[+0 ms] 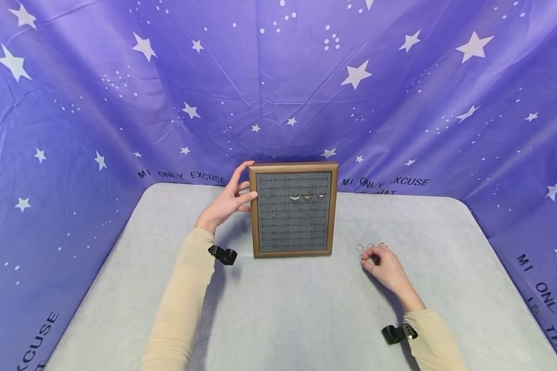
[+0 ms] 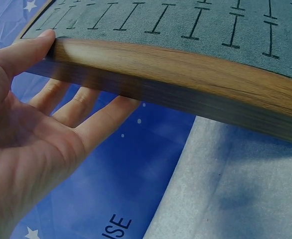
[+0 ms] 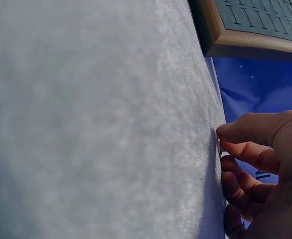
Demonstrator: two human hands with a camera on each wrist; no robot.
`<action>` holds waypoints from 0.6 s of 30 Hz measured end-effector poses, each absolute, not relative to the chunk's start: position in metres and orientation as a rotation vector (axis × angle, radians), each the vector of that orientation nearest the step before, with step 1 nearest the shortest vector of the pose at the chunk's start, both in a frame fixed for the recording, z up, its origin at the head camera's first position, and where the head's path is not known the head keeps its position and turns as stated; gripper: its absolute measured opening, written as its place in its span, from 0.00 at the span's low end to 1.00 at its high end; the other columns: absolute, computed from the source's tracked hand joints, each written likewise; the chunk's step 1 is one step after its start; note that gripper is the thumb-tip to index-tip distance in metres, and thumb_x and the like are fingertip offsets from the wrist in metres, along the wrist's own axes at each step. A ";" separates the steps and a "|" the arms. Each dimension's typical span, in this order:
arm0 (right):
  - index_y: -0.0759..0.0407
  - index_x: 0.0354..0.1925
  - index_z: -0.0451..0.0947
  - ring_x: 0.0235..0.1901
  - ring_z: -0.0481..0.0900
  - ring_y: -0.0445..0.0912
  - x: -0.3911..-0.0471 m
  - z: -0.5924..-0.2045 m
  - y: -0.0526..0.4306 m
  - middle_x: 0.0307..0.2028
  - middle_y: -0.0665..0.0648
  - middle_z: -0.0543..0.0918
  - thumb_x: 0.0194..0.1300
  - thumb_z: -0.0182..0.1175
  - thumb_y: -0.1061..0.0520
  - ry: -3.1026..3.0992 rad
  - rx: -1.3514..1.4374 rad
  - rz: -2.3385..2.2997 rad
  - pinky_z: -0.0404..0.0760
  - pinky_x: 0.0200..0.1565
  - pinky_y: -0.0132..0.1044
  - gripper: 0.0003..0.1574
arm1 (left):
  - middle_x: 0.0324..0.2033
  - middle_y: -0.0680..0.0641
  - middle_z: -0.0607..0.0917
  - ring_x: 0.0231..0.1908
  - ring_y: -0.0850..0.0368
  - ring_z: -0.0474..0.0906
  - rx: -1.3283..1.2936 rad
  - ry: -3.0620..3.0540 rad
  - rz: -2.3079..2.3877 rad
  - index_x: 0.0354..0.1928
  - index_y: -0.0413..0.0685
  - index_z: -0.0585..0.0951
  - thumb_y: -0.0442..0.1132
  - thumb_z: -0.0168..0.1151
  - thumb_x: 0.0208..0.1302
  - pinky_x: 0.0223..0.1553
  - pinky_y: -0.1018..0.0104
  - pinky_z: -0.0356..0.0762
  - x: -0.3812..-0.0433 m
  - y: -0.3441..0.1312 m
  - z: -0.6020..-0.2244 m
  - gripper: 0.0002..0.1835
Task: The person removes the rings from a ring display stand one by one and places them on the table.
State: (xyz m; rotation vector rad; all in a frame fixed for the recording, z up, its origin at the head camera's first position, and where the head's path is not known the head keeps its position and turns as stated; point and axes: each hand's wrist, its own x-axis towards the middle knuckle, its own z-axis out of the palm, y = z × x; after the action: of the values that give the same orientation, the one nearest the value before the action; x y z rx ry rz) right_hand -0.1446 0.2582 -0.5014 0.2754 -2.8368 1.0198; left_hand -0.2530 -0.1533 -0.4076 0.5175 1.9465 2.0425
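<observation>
A wood-framed ring display board (image 1: 293,221) with a grey slotted panel stands upright on the table. My left hand (image 1: 227,200) holds its left side, thumb on the front edge and fingers behind; the left wrist view shows the thumb (image 2: 34,47) on the wooden frame (image 2: 161,62). Three rings sit in one row of slots, among them a silver ring (image 1: 295,197) and a gold-toned ring (image 1: 307,196). To the right of the board, my right hand (image 1: 384,265) pinches a small shiny ring (image 3: 219,146) between thumb and forefinger, low at the tabletop.
A few loose rings lie just beyond the right hand, one thin ring (image 1: 359,248) nearest the board. The pale cloth-covered table (image 1: 278,314) has rounded back corners. A purple star-printed curtain (image 1: 278,93) hangs behind and on both sides.
</observation>
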 end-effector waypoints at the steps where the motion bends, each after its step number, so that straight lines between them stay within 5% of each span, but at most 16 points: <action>1: 0.61 0.28 0.78 0.30 0.67 0.46 -0.144 -0.501 0.259 0.28 0.53 0.72 0.53 0.67 0.67 -2.838 0.273 1.025 0.67 0.33 0.38 0.06 | 0.58 0.33 0.70 0.46 0.43 0.79 0.517 1.942 2.046 0.75 0.70 0.47 0.29 0.53 0.70 0.45 0.42 0.79 -0.253 -0.153 -0.408 0.42; 18: 0.62 0.32 0.80 0.32 0.75 0.48 -0.144 -0.484 0.245 0.33 0.57 0.78 0.57 0.66 0.67 -2.779 0.208 1.162 0.74 0.35 0.37 0.04 | 0.58 0.33 0.70 0.47 0.42 0.78 0.520 1.930 2.047 0.75 0.70 0.46 0.28 0.53 0.70 0.46 0.42 0.78 -0.254 -0.153 -0.408 0.42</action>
State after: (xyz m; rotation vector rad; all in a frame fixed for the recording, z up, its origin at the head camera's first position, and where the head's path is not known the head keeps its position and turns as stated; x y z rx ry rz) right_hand -0.1443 0.2447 -0.4835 0.2075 -2.7789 1.1623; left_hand -0.2542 -0.1535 -0.4081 0.5202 1.9302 2.0467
